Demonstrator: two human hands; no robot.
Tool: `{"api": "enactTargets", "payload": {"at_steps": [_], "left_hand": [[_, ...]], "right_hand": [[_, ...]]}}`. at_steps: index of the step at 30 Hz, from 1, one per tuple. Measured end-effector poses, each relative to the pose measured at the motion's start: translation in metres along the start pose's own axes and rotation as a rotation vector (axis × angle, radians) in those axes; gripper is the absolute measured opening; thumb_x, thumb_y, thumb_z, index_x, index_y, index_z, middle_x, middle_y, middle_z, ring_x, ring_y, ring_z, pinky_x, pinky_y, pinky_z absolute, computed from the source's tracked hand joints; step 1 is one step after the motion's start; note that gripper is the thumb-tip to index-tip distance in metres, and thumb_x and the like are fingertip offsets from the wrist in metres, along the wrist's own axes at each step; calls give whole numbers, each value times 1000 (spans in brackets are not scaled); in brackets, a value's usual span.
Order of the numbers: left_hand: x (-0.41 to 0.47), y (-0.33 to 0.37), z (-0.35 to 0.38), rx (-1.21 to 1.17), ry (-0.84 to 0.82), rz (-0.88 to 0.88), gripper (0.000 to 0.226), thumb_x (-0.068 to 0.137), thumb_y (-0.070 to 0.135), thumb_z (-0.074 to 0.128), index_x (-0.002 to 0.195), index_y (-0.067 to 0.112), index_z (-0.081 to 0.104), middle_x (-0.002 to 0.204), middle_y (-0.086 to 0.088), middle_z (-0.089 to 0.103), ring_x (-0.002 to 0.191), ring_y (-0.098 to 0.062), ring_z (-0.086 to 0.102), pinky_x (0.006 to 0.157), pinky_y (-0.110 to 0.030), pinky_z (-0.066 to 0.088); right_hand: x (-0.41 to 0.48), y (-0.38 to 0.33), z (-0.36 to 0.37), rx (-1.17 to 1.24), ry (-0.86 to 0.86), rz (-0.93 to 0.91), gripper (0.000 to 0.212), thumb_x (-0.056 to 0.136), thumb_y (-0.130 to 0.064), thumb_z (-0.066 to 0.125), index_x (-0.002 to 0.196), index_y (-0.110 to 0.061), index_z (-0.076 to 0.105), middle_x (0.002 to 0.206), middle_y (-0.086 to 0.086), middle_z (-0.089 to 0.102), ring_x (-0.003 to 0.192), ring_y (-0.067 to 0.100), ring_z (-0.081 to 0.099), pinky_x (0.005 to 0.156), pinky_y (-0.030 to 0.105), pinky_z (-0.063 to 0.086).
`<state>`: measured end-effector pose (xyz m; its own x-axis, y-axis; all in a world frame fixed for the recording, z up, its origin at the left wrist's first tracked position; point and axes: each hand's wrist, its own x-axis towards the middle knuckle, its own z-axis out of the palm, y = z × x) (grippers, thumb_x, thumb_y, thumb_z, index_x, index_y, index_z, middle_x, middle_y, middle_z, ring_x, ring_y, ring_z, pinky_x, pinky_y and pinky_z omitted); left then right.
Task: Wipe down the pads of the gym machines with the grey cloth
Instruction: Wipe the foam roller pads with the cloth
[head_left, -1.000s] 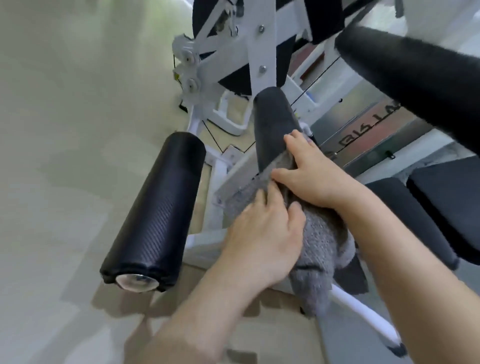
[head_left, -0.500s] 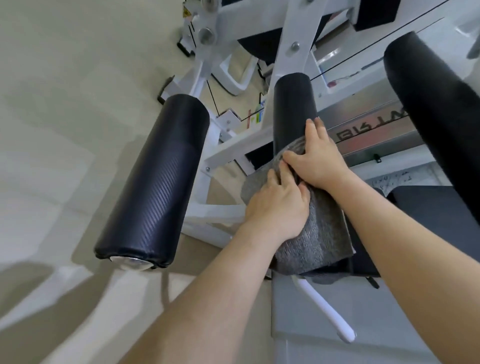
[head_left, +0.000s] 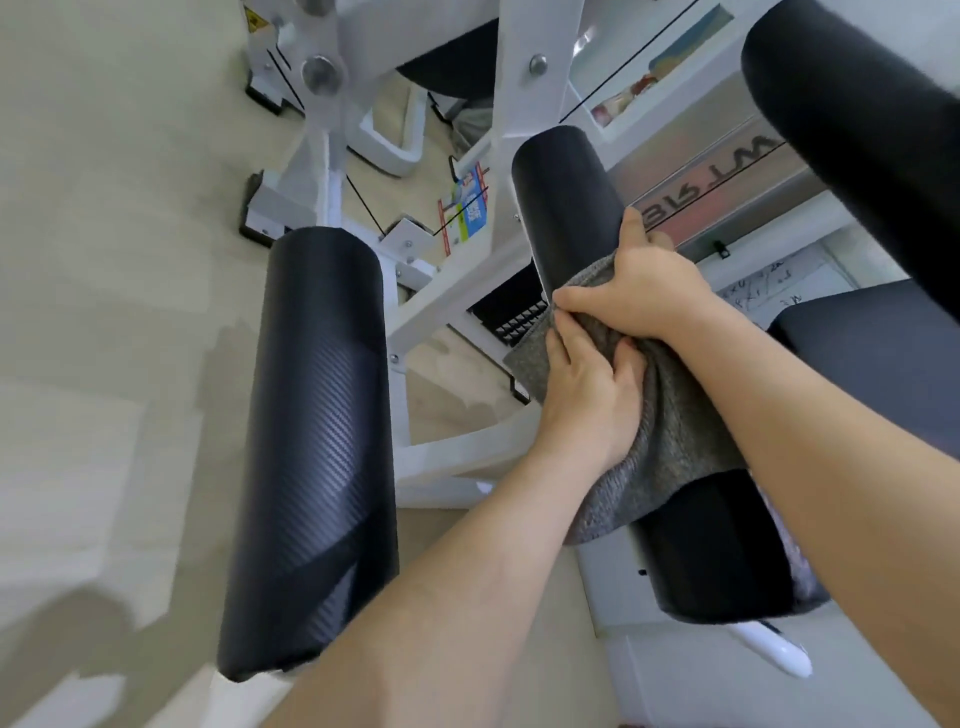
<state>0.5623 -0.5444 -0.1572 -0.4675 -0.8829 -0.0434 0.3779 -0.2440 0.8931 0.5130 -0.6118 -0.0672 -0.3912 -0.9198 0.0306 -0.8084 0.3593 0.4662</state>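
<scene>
The grey cloth (head_left: 670, 431) is wrapped over the middle of a black roller pad (head_left: 563, 208) that runs from centre top toward the lower right. My right hand (head_left: 644, 291) grips the cloth's upper edge on the pad, fingers curled around its far side. Just below it, my left hand (head_left: 587, 400) presses the cloth's left side against the pad. The pad's near end (head_left: 722, 561) shows bare below the cloth.
A second black roller pad (head_left: 317, 447) lies parallel on the left. A third pad (head_left: 857, 104) crosses the upper right and a black seat cushion (head_left: 893, 358) sits at the right. The white machine frame (head_left: 441, 291) and cables run between them, over a beige floor (head_left: 104, 260).
The view has drawn closer and shifted. Both hands with the cloth have slid farther up the roller pad, leaving its near end uncovered.
</scene>
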Motion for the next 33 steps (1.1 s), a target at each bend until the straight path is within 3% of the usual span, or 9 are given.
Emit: {"api": "enactTargets", "payload": {"at_steps": [7,11,17,22,25,27,29,33], "left_hand": [[42,9,-16,5,-29,55,79,99,41,39,151,17,-16,163,-4,-10,149,-20,3,118,-35,9],[71,13,-24,-8,-33,92,78,99,37,38,151,15,-15,163,-5,-10,149,-17,-2,118,-30,5],[136,19,-47,33,-24,172,75,97,32,42,154,13,-2,162,-12,5,149,-22,8,119,-34,12],[180,22,-60,12,-31,236,69,96,28,42,151,6,7,156,-24,13,146,-30,11,119,-43,14],[205,25,-64,34,-5,263,68,95,28,43,150,5,9,156,-22,14,145,-31,12,119,-44,14],[221,34,-70,35,17,266,62,94,28,44,146,4,21,150,-21,27,141,-31,22,117,-41,18],[242,43,-77,34,19,247,58,88,38,43,138,10,36,140,-17,43,132,-30,37,112,-40,28],[278,43,-90,143,-69,225,45,95,42,39,127,13,53,128,-12,59,120,-29,51,91,-31,37]], "right_hand": [[43,-6,-10,117,-79,-7,114,67,-70,65,150,-32,-1,151,15,31,128,37,42,102,46,43],[70,-15,-12,105,-41,-42,113,62,-77,59,150,-30,7,138,17,44,113,34,53,92,43,48],[114,-30,-15,175,19,-13,92,79,-60,61,147,-14,20,138,16,46,120,32,49,85,32,37],[154,-38,-17,227,-1,42,79,81,-59,59,141,-16,29,132,12,51,108,26,50,82,30,36],[179,-38,-18,292,-15,94,91,77,-61,61,146,-16,21,137,9,47,109,23,47,86,31,35],[195,-40,-20,331,-9,148,108,73,-63,63,151,-16,7,143,12,42,125,28,45,97,35,35],[209,-44,-23,354,-6,197,114,70,-62,63,152,-15,-1,144,16,41,129,32,43,106,40,32],[229,-56,-25,420,-17,235,115,56,-57,64,150,-12,17,135,11,49,122,29,48,107,43,37]]}}
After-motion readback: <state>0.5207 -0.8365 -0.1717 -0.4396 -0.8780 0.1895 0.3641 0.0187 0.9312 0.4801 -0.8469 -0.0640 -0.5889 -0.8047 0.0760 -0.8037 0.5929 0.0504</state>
